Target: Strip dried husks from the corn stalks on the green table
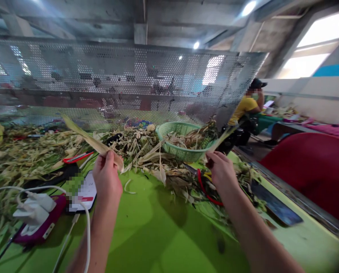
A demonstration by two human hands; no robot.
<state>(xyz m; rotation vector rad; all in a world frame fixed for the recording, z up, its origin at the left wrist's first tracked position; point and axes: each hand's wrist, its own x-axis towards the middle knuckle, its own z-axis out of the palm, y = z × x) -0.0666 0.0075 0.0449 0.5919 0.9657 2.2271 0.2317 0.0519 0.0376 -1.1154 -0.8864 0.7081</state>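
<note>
My left hand (108, 172) pinches a long, pale corn husk (85, 137) near its lower end; the strip slants up to the left. In my right hand (221, 168) the fingers are closed on a narrower greenish husk strip (223, 138), pointing up to the right. Between and beyond the hands stands a green plastic basket (181, 152) with dry husk shreds in it. Scissors with red handles (201, 185) lie beside my right wrist, partly among husk scraps. A red utility knife (77, 157) rests behind my left hand.
A lit phone (87, 191), white cables and a purple power strip (41, 227) lie at left. Another dark phone (277, 204) is near the right table edge. Husk scraps (35, 151) spread across the back. A perforated metal screen (115, 83) stands behind; a seated person (243, 108) is beyond.
</note>
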